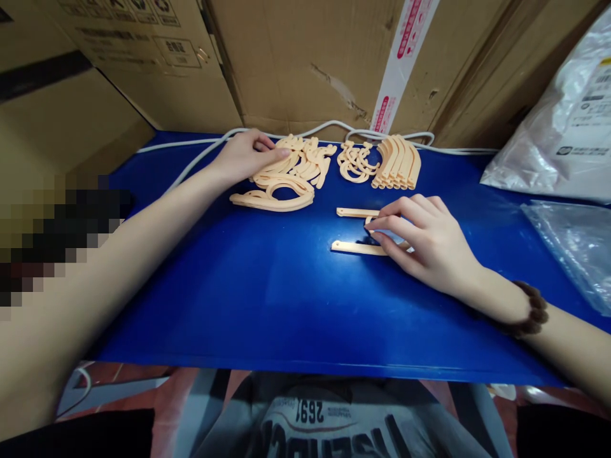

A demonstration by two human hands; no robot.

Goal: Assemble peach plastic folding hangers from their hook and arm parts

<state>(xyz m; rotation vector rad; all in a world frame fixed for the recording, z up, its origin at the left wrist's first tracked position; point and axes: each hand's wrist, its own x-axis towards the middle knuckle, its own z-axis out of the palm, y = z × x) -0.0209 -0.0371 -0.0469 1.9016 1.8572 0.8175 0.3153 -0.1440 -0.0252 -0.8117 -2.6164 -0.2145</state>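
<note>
My left hand [243,156] rests at the left edge of a heap of flat, curved beige plastic hanger parts [308,159]. Its thumb lies over the heap and its bent fingers stand apart from the thumb, with no part visibly gripped. Farther right, my right hand [424,238] pinches a small curved beige hook [369,222], mostly hidden by the fingers. Two slim beige arms [358,248] lie roughly parallel on the blue tabletop, their right ends under that hand. In front of the heap sit some long curved arms [274,200].
Behind the right hand lie a small pile of hooks [356,162] and a neat row of curved arms [397,162]. A white cable [205,151] runs along the back, before cardboard boxes [310,63]. A white plastic bag [558,140] and clear bags [573,242] occupy the right side.
</note>
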